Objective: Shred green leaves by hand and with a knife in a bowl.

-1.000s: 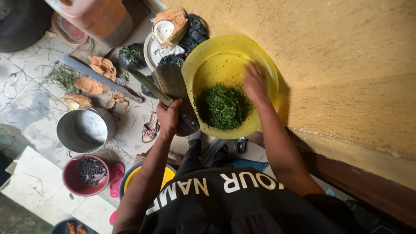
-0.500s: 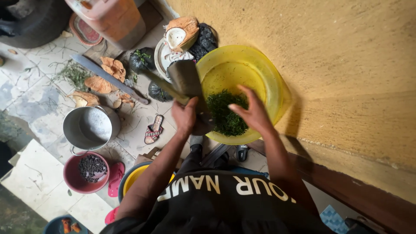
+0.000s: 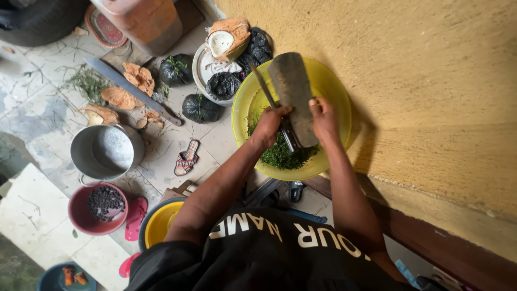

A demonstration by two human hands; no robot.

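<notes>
A yellow plastic bowl (image 3: 337, 86) sits against the wall with chopped green leaves (image 3: 280, 156) in its bottom. A dark grey chopping board (image 3: 293, 89) is held tilted over the bowl. My left hand (image 3: 268, 126) grips the board's lower end together with a thin-bladed knife (image 3: 259, 81) that points up and away. My right hand (image 3: 325, 116) grips the board's right edge, thumb on its face. The board hides part of the leaves.
On the tiled floor to the left lie a metal pot (image 3: 102, 151), a red bowl of dark seeds (image 3: 97, 207), a long machete (image 3: 129, 89), coconut husks (image 3: 119, 97), black bags (image 3: 200, 108), a sandal (image 3: 187, 159) and a yellow basin (image 3: 159, 222). An ochre wall (image 3: 420, 81) stands on the right.
My left hand swung the board and knife from beside the bowl to above it. My right hand left the leaves and took the board's right edge.
</notes>
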